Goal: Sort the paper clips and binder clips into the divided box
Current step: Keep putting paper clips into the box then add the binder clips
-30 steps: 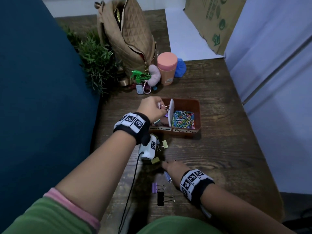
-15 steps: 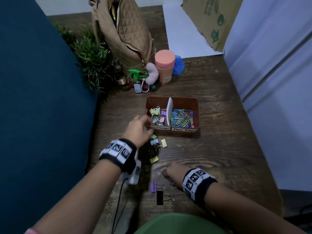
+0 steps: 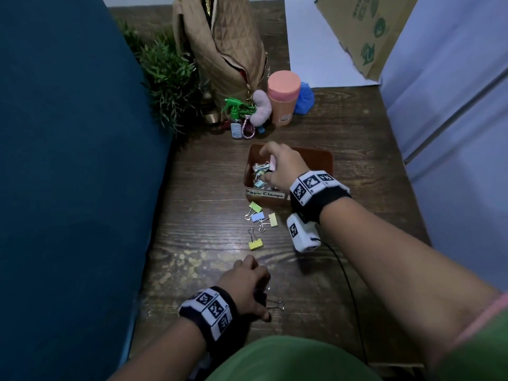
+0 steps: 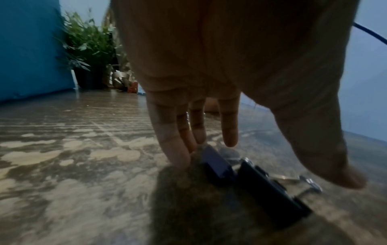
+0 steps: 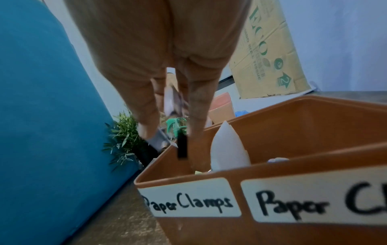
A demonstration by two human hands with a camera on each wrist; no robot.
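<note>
Wooden counter (image 3: 357, 160), dark grain, worn pale in patches. Divided box (image 3: 316, 156), brown plastic, mid-counter, with a white divider (image 5: 229, 149); front labels read "Paper Clamps" (image 5: 188, 199) on the left compartment and a second label cut off after "Paper C". Left compartment holds a heap of pastel binder clips (image 3: 259, 171); the right compartment is hidden under the arm in the head view. Right hand (image 3: 280, 167) reaches over the box, above the left compartment, fingers pointing down; in the right wrist view its fingertips pinch a small item with a grey part and a dark part (image 5: 182, 147), too blurred to name with certainty. Left hand (image 3: 246, 290) is at the near edge of the counter, fingers straight and relaxed, gripping nothing, fingertips (image 4: 180, 157) touching the surface just beside a purple binder clip (image 4: 215, 162); a black binder clip (image 4: 272, 190) lies right next to that one, under the palm. Loose on the counter between the hands: a green binder clip (image 3: 255, 207), a pale blue binder clip (image 3: 257, 216), a yellow binder clip (image 3: 272, 219) and a further yellow binder clip (image 3: 255, 244). At the back: a quilted tan bag (image 3: 220, 45), a green plant (image 3: 167, 72), a pink cup (image 3: 283, 97), a cardboard sheet (image 3: 362, 31).
</note>
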